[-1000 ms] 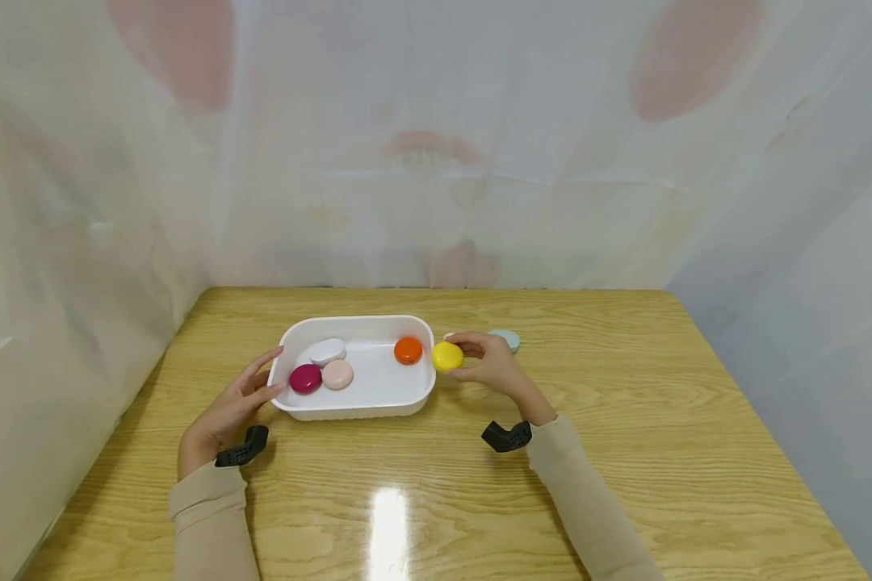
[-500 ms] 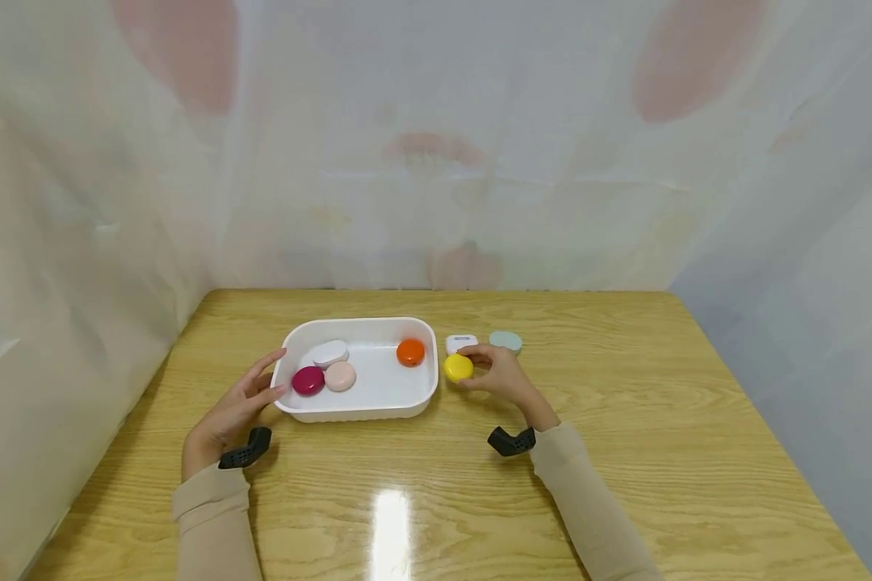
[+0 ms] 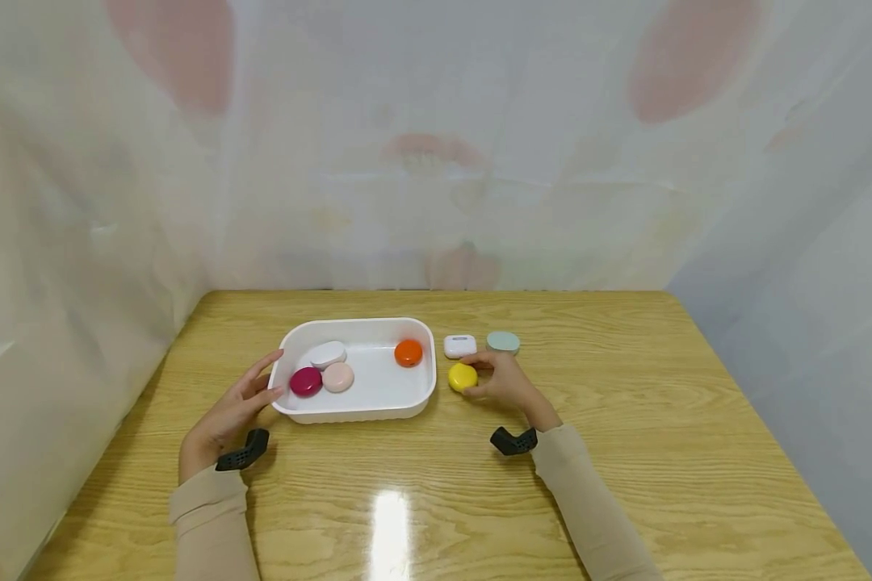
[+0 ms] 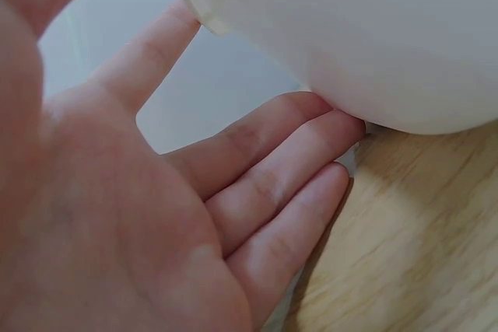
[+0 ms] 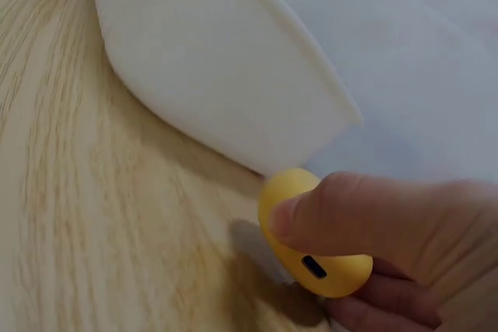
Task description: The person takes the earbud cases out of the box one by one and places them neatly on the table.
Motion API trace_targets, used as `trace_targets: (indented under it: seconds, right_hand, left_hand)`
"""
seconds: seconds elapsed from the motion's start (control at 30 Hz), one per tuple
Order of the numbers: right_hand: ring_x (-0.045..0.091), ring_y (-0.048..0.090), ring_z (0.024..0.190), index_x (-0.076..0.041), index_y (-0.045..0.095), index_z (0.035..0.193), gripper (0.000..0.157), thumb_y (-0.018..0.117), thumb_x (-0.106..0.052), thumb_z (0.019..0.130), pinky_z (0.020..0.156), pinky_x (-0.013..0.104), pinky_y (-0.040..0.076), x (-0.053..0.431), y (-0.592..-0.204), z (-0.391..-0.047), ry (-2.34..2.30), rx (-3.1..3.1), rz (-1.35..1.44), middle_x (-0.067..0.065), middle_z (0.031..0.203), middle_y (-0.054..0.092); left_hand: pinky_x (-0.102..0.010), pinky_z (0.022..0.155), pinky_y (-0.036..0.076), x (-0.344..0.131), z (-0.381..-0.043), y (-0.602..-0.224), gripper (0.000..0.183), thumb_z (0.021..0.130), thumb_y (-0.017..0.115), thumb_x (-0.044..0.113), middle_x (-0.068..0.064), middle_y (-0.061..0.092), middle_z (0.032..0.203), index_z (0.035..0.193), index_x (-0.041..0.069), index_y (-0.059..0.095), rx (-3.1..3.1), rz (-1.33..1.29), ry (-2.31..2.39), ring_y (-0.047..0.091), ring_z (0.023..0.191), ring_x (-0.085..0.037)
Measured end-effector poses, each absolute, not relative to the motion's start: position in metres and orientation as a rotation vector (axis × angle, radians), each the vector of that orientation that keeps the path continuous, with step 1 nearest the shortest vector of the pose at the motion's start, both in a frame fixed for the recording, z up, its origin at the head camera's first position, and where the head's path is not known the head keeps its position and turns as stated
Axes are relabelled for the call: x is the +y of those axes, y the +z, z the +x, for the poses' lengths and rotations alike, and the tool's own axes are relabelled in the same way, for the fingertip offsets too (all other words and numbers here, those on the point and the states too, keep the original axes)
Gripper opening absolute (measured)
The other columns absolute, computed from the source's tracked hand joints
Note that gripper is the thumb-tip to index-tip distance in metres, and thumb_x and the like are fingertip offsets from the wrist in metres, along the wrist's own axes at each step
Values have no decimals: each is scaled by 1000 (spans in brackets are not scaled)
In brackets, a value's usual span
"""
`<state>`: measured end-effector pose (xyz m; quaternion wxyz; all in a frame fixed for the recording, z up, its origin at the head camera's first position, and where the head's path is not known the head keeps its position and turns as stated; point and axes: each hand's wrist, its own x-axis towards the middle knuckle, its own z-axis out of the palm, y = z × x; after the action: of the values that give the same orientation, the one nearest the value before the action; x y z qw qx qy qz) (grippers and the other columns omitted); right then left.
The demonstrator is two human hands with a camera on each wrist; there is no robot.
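In the head view my right hand (image 3: 507, 382) pinches a yellow earbud case (image 3: 463, 378) between thumb and fingers, just right of the white tray (image 3: 363, 415). A charging port shows on the case's side in the right wrist view, and its shadow lies on the wood close below. My left hand (image 3: 234, 409) is at the tray's left end. Its fairly straight fingers (image 4: 268, 169) touch the outer wall and rim in the left wrist view. Inside the tray lie an orange round case (image 3: 408, 353), a magenta one (image 3: 306, 382), a pale pink one (image 3: 337, 377) and a white oblong one (image 3: 329, 354).
Behind the yellow case, a white earbud case (image 3: 460, 346) and a pale green oval case (image 3: 504, 342) rest on the wooden table (image 3: 625, 403). Pale patterned sheeting (image 3: 436, 202) hangs behind the table and at both sides.
The right hand has carried the yellow earbud case away from the tray's right rim, rightward and down toward the table. The white earbud case behind has come into view. The left hand stays put.
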<state>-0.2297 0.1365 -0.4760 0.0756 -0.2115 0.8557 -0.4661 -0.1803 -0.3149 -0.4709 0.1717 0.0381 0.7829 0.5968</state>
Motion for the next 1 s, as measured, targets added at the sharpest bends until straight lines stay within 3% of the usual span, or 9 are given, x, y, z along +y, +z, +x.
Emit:
trace_targets:
  seconds: [0.23,0.67,1.0]
  right_hand:
    - [33,61,115,3,64,118,46,78,-1,75,101,42,50,140,-484,-231,-1423,2514,-637,22,127,61]
    - [39,56,119,8,59,123,49,77,-2,78,104,47,47,142,-485,-230,-1456,2463,-670,28,130,56]
    - [40,60,117,8,60,121,46,76,-2,80,100,38,51,142,-483,-232,-1566,2458,-581,26,127,60]
  left_hand:
    - [-77,109,5,-315,-180,-471,67,100,50,24,-28,12,159,155,30,13,2216,103,1699,14,144,-46]
    - [-76,110,6,-315,-180,-472,66,100,50,24,-28,14,158,155,31,13,2213,105,1713,15,142,-43]
    - [-74,112,9,-315,-183,-470,66,101,50,25,-26,16,159,155,31,13,2239,116,1676,29,137,-30]
